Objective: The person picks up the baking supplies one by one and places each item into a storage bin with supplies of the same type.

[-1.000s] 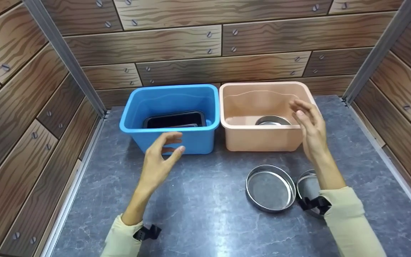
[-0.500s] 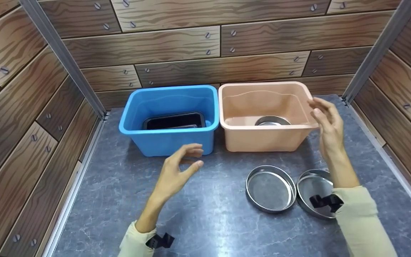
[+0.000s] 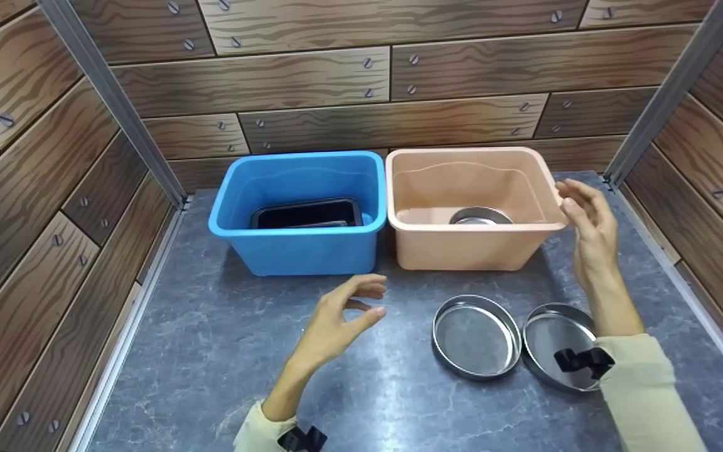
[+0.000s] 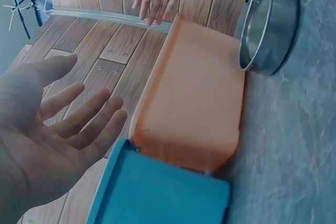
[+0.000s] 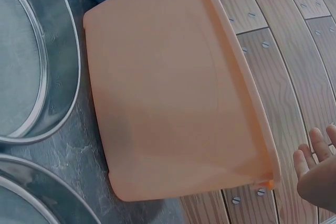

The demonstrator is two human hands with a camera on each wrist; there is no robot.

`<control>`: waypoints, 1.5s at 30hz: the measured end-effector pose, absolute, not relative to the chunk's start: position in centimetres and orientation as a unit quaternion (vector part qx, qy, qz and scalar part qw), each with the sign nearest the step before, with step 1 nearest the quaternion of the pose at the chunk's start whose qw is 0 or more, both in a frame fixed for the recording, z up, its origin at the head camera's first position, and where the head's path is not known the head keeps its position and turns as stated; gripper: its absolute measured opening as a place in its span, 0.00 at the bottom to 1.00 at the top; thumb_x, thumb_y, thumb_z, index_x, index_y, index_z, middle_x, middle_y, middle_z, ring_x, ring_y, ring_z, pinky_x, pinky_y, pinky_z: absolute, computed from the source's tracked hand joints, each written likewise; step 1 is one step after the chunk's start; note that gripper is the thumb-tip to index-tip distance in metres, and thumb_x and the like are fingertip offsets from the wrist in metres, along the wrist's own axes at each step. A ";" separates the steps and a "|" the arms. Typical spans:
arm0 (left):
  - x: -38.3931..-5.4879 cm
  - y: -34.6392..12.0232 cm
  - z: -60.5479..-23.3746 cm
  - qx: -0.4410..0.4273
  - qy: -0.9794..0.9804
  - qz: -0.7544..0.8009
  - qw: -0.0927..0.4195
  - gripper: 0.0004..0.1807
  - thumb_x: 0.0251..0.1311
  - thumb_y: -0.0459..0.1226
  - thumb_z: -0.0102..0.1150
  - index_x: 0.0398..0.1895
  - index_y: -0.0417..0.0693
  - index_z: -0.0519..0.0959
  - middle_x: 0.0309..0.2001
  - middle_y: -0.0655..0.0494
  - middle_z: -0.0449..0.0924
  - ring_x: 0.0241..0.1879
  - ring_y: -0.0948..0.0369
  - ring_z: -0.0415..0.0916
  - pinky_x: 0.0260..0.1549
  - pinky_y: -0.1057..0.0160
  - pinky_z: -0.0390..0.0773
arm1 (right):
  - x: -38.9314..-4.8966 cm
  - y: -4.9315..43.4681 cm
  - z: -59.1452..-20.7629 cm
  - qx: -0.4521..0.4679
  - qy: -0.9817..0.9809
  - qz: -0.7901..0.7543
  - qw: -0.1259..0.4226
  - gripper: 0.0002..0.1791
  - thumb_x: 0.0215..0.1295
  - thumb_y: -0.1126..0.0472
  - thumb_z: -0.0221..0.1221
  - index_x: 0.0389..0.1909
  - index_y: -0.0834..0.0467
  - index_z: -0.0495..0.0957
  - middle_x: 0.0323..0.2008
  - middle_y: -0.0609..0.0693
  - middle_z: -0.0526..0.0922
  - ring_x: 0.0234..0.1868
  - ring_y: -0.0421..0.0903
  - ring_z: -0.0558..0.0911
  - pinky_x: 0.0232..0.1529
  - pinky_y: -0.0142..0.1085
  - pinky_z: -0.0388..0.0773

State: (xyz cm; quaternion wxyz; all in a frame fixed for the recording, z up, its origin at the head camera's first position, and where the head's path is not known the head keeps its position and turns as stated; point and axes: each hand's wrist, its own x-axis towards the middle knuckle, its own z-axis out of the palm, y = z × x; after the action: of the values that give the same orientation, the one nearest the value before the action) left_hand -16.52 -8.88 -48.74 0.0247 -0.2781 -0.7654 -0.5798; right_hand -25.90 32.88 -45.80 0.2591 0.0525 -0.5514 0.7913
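Observation:
My left hand (image 3: pixel 336 323) hovers over the table in front of the blue bin (image 3: pixel 311 251). Its fingers are loosely bent, with nothing between them and the thumb. At the right rim of the peach bin (image 3: pixel 462 248), my right hand (image 3: pixel 595 242) is raised with relaxed fingers and holds nothing; whether the fingertips touch the rim I cannot tell. Two shallow round metal pans lie side by side on the table, a left pan (image 3: pixel 476 339) and a right pan (image 3: pixel 556 339), the latter partly behind the right wrist's camera. Another round metal pan (image 3: pixel 481 215) sits inside the peach bin, its lower part hidden.
Inside the blue bin lies a black rectangular tray (image 3: pixel 330 210), partly hidden by the front wall. Both bins stand side by side near the wood-patterned back wall (image 3: pixel 311 81). Similar panels rise left and right of the dark marbled tabletop (image 3: pixel 211 351).
My left hand has moved right and nearer to me, away from the blue bin. My right hand has shifted from above the peach bin to its right rim. Pans and bins stay put.

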 end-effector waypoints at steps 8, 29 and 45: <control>-16.3 -7.1 -49.8 -0.285 -0.751 -0.596 0.005 0.25 0.69 0.36 0.67 0.68 0.55 0.76 0.57 0.57 0.83 0.57 0.57 0.81 0.54 0.57 0.83 | -26.2 33.7 -46.3 0.046 -0.549 0.792 0.265 0.21 0.71 0.74 0.59 0.63 0.70 0.75 0.55 0.58 0.82 0.62 0.54 0.75 0.63 0.36 0.71; -14.9 -1.1 -57.3 -0.286 -0.773 -0.562 -0.075 0.34 0.61 0.40 0.74 0.71 0.49 0.74 0.69 0.53 0.72 0.69 0.57 0.69 0.64 0.52 0.77 | -27.8 36.0 -50.8 -0.044 -0.636 0.743 0.203 0.29 0.66 0.74 0.65 0.68 0.62 0.73 0.57 0.47 0.77 0.60 0.42 0.73 0.56 0.25 0.72; -15.7 1.3 -58.8 -0.270 -0.825 -0.476 -0.143 0.54 0.47 0.47 0.84 0.77 0.72 0.63 0.83 0.47 0.45 0.80 0.44 0.47 0.69 0.40 0.66 | -28.2 35.4 -51.3 -0.021 -0.621 0.760 0.188 0.32 0.68 0.75 0.63 0.72 0.60 0.69 0.68 0.54 0.70 0.71 0.48 0.67 0.72 0.29 0.64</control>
State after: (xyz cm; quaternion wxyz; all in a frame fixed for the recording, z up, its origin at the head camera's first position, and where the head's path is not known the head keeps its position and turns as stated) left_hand -15.73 1.28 -58.81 -0.1430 -0.2697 -0.8246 -0.4762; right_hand -28.19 35.44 -51.30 0.1878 -0.0211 -0.6213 0.7605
